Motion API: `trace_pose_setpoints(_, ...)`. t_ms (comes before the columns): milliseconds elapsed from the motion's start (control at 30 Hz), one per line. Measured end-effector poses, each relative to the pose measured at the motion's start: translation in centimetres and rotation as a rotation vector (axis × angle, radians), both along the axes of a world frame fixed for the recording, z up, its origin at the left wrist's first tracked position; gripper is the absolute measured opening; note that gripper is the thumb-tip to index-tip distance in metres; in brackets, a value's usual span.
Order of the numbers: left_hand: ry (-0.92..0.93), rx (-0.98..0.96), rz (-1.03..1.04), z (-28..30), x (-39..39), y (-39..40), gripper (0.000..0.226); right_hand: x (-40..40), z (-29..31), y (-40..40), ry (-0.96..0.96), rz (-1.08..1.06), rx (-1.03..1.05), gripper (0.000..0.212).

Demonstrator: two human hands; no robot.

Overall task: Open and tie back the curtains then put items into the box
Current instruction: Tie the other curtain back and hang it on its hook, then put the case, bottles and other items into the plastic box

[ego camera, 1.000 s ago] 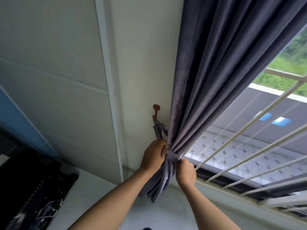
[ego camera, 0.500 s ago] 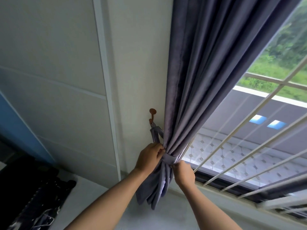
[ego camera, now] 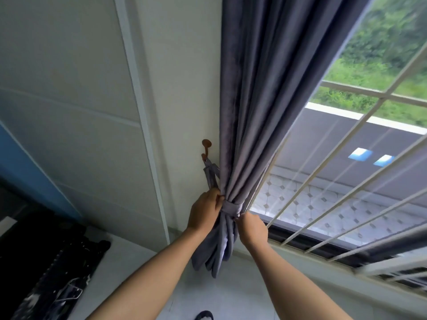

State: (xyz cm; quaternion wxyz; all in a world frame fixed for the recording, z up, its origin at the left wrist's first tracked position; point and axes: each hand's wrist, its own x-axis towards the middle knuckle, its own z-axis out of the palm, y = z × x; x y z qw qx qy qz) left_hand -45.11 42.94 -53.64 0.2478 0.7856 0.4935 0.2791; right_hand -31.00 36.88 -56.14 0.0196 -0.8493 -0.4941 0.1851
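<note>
Curtain (ego camera: pixel 249 125) hangs lengthwise mid-frame; your left hand (ego camera: pixel 204 212) and right hand (ego camera: pixel 251 227) pinch its tieback (ego camera: pixel 231 207) from either side, the hook (ego camera: pixel 206 148) nearer your left.

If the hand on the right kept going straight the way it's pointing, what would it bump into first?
The right hand points up and leftward and already pinches the tieback band wrapped round the grey curtain. Going on, it would push straight into that gathered bundle, then probably the left hand behind it, though depth is hard to judge.

Matt grey cloth curtain (ego camera: pixel 249 112); seemingly metal hook (ego camera: pixel 206 147).
</note>
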Motion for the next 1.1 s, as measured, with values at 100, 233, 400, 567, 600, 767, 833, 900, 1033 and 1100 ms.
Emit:
trace_pose_setpoints(100,-0.003,-0.033,0.056,-0.1,0.8,-0.4,0.024,1.0,0.3,-1.3,0.014,-0.015,0.032,0.028)
trace_pose_setpoints(233,0.025,-0.115,0.172,-0.5,2.7,-1.9,0.029,4.7,0.8,-4.3,-0.012,-0.061,0.099,0.031)
trace_pose_setpoints(400,0.124,-0.147,0.287,-0.8,8.2,-6.4,0.029,11.5,1.6,-9.5,-0.059,-0.156,0.137,0.034)
trace_pose_setpoints(567,0.281,-0.176,-0.110,0.4,19.0,-13.5,0.028,18.7,3.3,-16.9,-0.052,-0.286,0.172,0.034)
trace_pose_setpoints(600,0.292,-0.146,-0.198,1.0,21.3,-14.9,0.028,20.3,3.6,-18.7,-0.044,-0.323,0.179,0.035)
trace_pose_setpoints(767,0.313,-0.010,-0.598,3.6,32.8,-22.3,0.025,29.7,5.8,-29.6,-0.083,-0.458,0.177,0.044)
trace_pose_setpoints(833,0.360,0.094,-0.718,4.3,37.5,-26.0,0.037,33.5,6.6,-34.9,-0.118,-0.525,0.176,0.055)
trace_pose_setpoints(900,0.412,0.186,-0.787,5.0,42.1,-30.3,0.054,36.8,7.2,-40.4,-0.122,-0.591,0.148,0.068)
trace_pose_setpoints(1033,0.444,0.273,-0.908,6.3,50.7,-39.8,0.063,41.9,8.2,-51.1,-0.121,-0.765,0.086,0.080)
trace_pose_setpoints(1100,0.437,0.327,-0.949,7.2,53.8,-44.2,0.062,43.8,8.6,-55.6,-0.122,-0.845,0.099,0.080)
